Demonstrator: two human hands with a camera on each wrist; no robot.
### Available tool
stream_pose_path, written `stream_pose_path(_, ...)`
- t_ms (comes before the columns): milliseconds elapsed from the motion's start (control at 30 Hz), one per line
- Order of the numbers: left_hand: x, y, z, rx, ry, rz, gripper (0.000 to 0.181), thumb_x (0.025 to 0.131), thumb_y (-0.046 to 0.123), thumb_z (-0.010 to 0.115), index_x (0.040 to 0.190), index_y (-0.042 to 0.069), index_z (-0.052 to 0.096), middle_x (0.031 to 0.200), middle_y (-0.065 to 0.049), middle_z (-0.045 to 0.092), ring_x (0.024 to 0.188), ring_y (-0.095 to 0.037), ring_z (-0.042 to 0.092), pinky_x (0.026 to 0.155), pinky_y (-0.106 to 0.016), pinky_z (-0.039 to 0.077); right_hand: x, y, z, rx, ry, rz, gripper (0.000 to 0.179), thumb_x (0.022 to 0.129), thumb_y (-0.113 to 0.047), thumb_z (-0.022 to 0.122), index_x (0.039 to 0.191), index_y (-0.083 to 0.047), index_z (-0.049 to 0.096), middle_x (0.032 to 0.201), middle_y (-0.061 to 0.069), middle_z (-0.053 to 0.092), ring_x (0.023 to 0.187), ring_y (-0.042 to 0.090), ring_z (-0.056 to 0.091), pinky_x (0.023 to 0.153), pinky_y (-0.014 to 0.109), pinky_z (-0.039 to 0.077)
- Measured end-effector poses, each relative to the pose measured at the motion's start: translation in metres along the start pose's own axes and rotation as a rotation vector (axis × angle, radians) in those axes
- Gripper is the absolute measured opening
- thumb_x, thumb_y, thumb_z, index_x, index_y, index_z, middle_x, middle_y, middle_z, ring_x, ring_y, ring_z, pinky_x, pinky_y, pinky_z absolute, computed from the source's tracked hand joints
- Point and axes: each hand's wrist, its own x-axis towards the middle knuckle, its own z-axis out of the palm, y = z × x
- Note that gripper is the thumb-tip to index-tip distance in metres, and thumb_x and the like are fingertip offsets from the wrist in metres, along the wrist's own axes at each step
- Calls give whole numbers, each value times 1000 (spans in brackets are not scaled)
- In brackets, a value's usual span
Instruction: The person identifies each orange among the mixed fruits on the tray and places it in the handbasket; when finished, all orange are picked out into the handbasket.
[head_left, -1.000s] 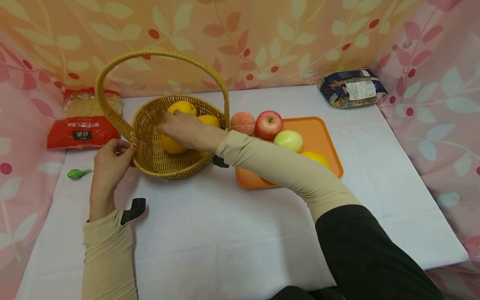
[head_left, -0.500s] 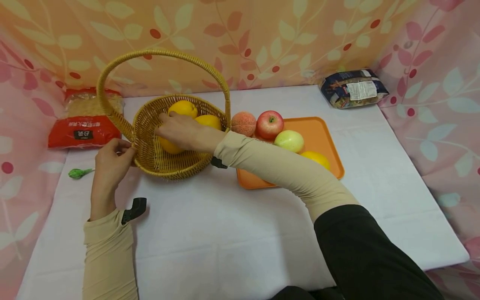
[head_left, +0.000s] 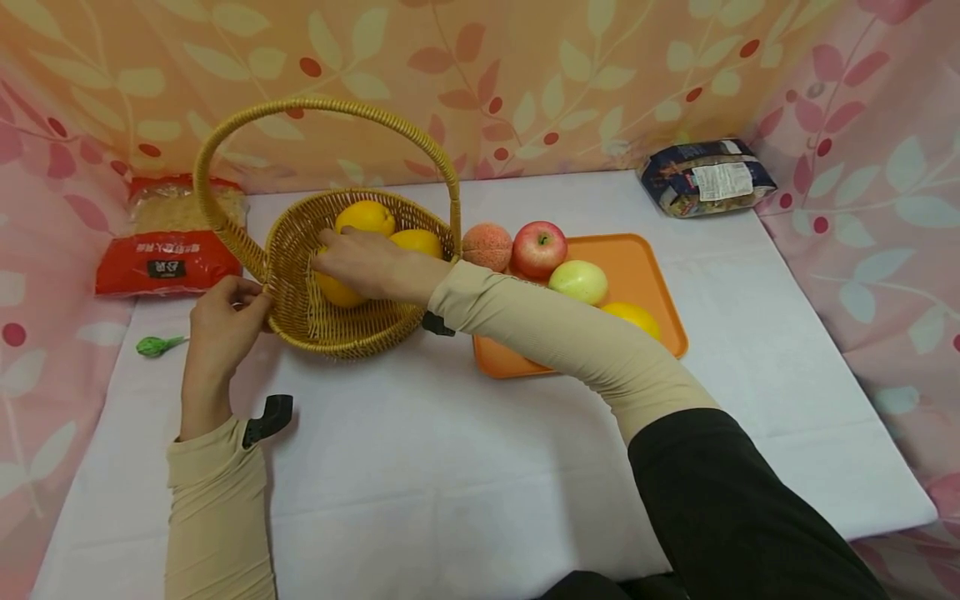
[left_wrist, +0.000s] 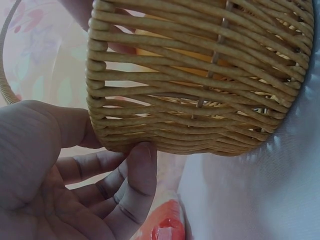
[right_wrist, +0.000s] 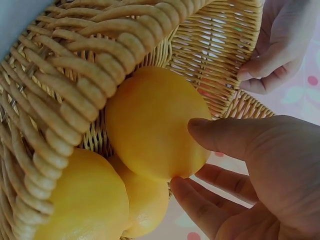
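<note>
A woven wicker basket [head_left: 352, 342] with a tall arched handle stands at the back left of the table. My left hand [head_left: 231, 321] pinches its left side at the rim, thumb and fingers on the wicker. My right hand [head_left: 371, 262] reaches inside and holds an orange [right_wrist: 157, 122]; the right wrist view shows the thumb on one side and fingertips on the other. From above, the hand covers part of this fruit. Two more oranges lie in the basket: one at the back [head_left: 365, 217] and one at the right [head_left: 417, 242].
Right of the basket, an orange tray [head_left: 630, 258] bears a red apple [head_left: 540, 250], a pale green fruit [head_left: 579, 282] and a yellow fruit [head_left: 633, 318]. A peach-like fruit [head_left: 487, 247] sits beside the apple. Packaged bags [head_left: 168, 258] [head_left: 708, 177] and a green bud-like item [head_left: 155, 346] lie around.
The fingers of my right hand have shifted slightly left over the orange in the basket. My left hand keeps its hold on the rim, and the other fruit stays put.
</note>
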Motion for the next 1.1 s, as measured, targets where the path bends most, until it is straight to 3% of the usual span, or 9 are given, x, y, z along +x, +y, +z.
stream_pose_path(300, 0, -1, 0, 0, -5, -1, 45, 99, 36, 46, 125, 1, 54, 102, -12, 59, 60, 4, 60, 57, -24, 47, -10, 3, -8, 66, -3, 39, 43, 99, -10, 48, 139, -23, 54, 140, 11, 51, 118, 28, 57, 97, 35, 52)
stream_pose_path(567, 1, -2, 0, -2, -8, -5, 45, 99, 36, 45, 126, 1, 53, 105, -14, 59, 60, 4, 60, 57, -23, 47, -52, 8, -23, 91, 40, 32, 44, 99, -13, 45, 140, -26, 51, 141, 8, 48, 114, 27, 57, 90, 36, 53)
stream_pose_path(700, 1, -1, 0, 1, -9, -9, 46, 99, 36, 45, 127, 1, 53, 106, -14, 60, 61, 4, 59, 58, -22, 47, -85, 13, -27, 139, 118, 21, 42, 97, -18, 51, 139, -25, 53, 139, 6, 50, 118, 25, 55, 88, 36, 53)
stream_pose_path(867, 1, -1, 1, 4, -15, 0, 46, 99, 36, 45, 127, 0, 53, 105, -14, 59, 60, 5, 58, 57, -22, 47, -136, 25, -25, 172, 285, -23, 38, 93, -18, 61, 131, -19, 58, 137, 6, 54, 123, 24, 54, 86, 38, 54)
stream_pose_path(1033, 3, -3, 0, 5, 4, 23, 43, 98, 34, 46, 123, 1, 54, 92, -1, 59, 58, 7, 58, 56, -22, 46, -182, 43, -10, 201, 487, -55, 33, 90, -14, 68, 122, -9, 64, 126, 12, 63, 115, 28, 61, 92, 39, 53)
stream_pose_path(1100, 3, -4, 0, 3, 5, 24, 42, 97, 33, 47, 123, 1, 54, 88, 4, 58, 58, 7, 58, 56, -21, 46, -199, 49, -1, 212, 518, -44, 34, 88, -13, 70, 121, -7, 65, 122, 12, 65, 111, 28, 61, 90, 40, 53)
